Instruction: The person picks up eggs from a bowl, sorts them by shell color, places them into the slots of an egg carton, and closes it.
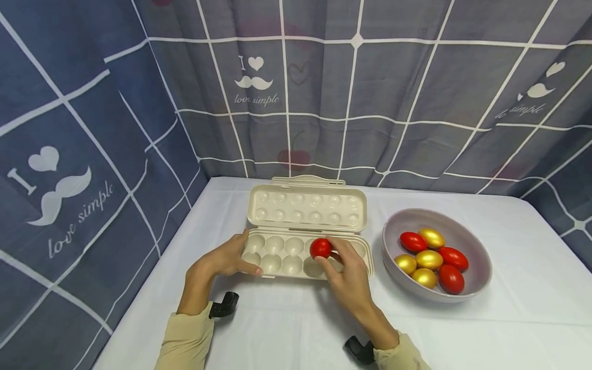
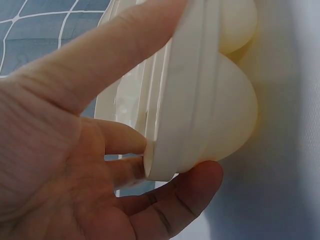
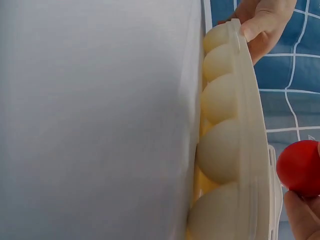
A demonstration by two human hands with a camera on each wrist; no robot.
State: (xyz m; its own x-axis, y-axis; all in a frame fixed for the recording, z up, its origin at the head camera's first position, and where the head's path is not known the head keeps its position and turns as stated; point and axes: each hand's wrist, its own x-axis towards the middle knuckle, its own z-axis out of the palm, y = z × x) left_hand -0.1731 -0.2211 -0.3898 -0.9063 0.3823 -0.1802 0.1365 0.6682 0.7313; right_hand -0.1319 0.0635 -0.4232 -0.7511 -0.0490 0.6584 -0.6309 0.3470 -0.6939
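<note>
A cream plastic egg carton (image 1: 282, 258) lies with its lid (image 1: 307, 208) folded back, the cups at its left end bare. My left hand (image 1: 227, 256) grips the carton's left end, thumb along the front rim; in the left wrist view the fingers (image 2: 172, 205) curl around its edge. My right hand (image 1: 347, 275) pinches a red egg (image 1: 320, 248) between thumb and fingers above the right half of the carton. In the right wrist view that red egg (image 3: 300, 167) shows beyond the carton's rim. The cups under my right hand are partly hidden.
To the right of the carton stands a pale pinkish-grey bowl (image 1: 481, 275) with several red eggs (image 1: 450, 279) and gold eggs (image 1: 429, 259). A white cloth (image 1: 287, 329) covers the table. Grey-blue checked curtains (image 1: 324, 92) hang behind and at the sides.
</note>
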